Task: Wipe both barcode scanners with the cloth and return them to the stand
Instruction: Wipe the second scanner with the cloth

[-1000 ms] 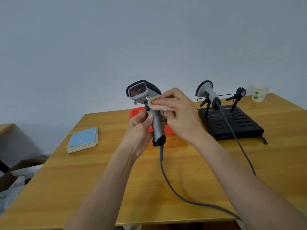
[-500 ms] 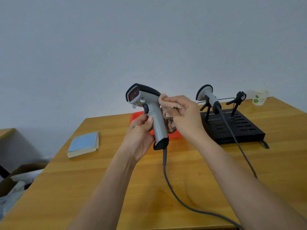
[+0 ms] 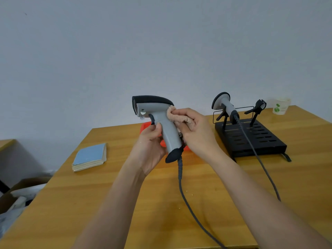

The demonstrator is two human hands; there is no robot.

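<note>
Grey plastic barcode scanner gripped by left hand, mid-wipe; right hand pinches pink fleecy cloth. Second grey scanner sits on far-right black perforated stand; whether wiped, cannot tell.

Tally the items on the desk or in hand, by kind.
Barcode scanners: 2 (held, on stand)
Cloth: 1
Stand: 1
Paper cup: 1
Blue booklet: 1
Red tray: 1
Total: 7

booklet left on table; stand right
</note>
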